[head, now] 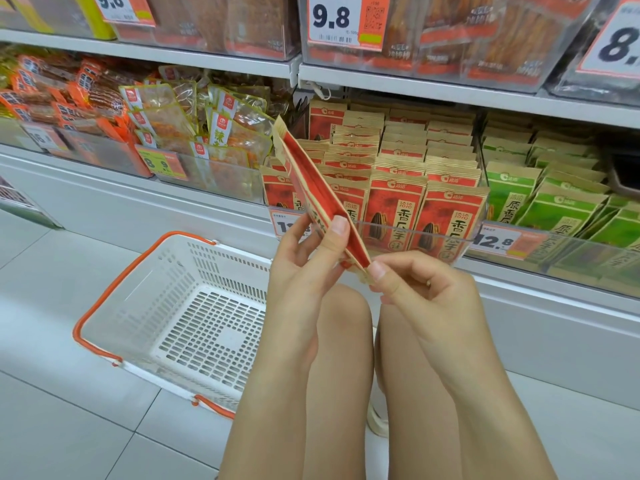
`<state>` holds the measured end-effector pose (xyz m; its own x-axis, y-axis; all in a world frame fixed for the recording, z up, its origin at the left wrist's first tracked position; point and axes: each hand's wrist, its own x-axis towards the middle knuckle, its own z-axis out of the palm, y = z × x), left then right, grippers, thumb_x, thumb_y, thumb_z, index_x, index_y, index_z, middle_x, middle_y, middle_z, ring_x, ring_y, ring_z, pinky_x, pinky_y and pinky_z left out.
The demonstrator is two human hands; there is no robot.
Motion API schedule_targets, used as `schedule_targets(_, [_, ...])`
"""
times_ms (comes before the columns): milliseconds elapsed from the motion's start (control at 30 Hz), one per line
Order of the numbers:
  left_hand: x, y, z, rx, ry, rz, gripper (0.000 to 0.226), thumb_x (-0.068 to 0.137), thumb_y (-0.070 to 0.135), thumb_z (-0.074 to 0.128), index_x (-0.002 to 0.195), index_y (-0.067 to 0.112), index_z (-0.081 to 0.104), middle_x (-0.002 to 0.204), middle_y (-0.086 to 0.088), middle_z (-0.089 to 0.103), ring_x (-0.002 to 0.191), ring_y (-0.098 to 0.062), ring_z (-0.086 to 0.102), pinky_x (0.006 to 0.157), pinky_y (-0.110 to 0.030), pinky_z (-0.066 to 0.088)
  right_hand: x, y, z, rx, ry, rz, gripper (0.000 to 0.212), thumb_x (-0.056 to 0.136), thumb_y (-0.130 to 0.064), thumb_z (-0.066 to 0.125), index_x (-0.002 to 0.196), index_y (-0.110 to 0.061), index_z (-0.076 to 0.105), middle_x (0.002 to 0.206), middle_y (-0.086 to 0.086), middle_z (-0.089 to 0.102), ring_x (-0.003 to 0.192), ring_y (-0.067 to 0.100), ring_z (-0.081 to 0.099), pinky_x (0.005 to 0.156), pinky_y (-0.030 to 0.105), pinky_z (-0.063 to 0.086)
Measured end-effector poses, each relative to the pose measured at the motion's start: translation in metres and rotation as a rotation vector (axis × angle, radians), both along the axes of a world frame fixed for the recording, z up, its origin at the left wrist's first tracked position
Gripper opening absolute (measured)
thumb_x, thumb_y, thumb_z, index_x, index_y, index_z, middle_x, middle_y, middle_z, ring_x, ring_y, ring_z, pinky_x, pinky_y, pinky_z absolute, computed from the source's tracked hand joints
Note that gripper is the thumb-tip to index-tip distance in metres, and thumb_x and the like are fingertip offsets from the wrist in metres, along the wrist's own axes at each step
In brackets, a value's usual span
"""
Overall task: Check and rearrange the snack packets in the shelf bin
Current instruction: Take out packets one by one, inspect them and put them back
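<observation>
While we hold it up, held packet: the red sunflower-seed packet (313, 188) sits edge-on at frame centre, in front of the clear shelf bin (415, 230).
Left hand: our left hand (304, 258) has thumb and fingers curled round the packet's lower half.
Right hand: our right hand (415, 282) pinches the bottom corner between thumb and forefinger.
Doing it well: we judge we should turn the face toward us, read it, then slot it upright among the matching red packets (391, 202), not the green packets (554, 206) at right.
Basket: the white basket (145, 282) sits lower left.
</observation>
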<state>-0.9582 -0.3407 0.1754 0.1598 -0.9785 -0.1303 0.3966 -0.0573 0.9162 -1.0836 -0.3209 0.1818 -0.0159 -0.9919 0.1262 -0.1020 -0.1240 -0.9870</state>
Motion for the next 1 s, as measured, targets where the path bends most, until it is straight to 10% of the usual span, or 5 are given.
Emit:
schedule_targets(467, [0.002, 0.002, -0.004, -0.022, -0.008, -0.072, 0.049, 0.081, 0.046, 0.065, 0.120, 0.016, 0.067, 0.106, 0.004, 0.071, 0.098, -0.009, 0.066, 0.080, -0.022, 0.055, 0.001, 0.001, -0.008, 0.011, 0.128, -0.020, 0.021, 0.079, -0.054, 0.061, 0.089, -0.040, 0.072, 0.092, -0.015, 0.073, 0.091, 0.004, 0.067, 0.090, 0.048, 0.051])
schedule_targets(633, [0.007, 0.004, -0.006, 0.040, 0.293, -0.201, 0.045, 0.091, 0.044, 0.057, 0.120, 0.011, 0.069, 0.124, -0.018, 0.066, 0.118, -0.032, 0.058, 0.104, -0.051, 0.043, -0.009, -0.009, -0.015, 0.180, 0.156, -0.035, 0.067, 0.061, -0.087, 0.051, 0.115, -0.051, 0.061, 0.119, -0.031, 0.061, 0.114, -0.008, 0.055, 0.106, 0.035, 0.041])
schedule_targets(800, [0.004, 0.006, -0.008, 0.052, 0.396, -0.323, 0.047, 0.093, 0.038, 0.045, 0.125, 0.011, 0.065, 0.124, -0.013, 0.068, 0.110, -0.025, 0.068, 0.081, -0.036, 0.061, -0.009, -0.007, -0.007, 0.187, -0.193, -0.021, 0.026, 0.085, -0.032, 0.058, 0.103, -0.017, 0.071, 0.093, -0.008, 0.076, 0.086, -0.001, 0.068, 0.073, 0.010, 0.049])
schedule_targets(1000, [0.006, 0.005, -0.011, 0.062, 0.113, -0.229, 0.052, 0.092, 0.045, 0.044, 0.122, 0.011, 0.068, 0.118, -0.011, 0.072, 0.113, -0.027, 0.067, 0.092, -0.046, 0.054, -0.019, -0.009, -0.009, 0.220, -0.294, -0.064, 0.042, 0.072, -0.031, 0.066, 0.110, -0.014, 0.070, 0.100, 0.005, 0.075, 0.094, 0.016, 0.069, 0.080, 0.022, 0.052])
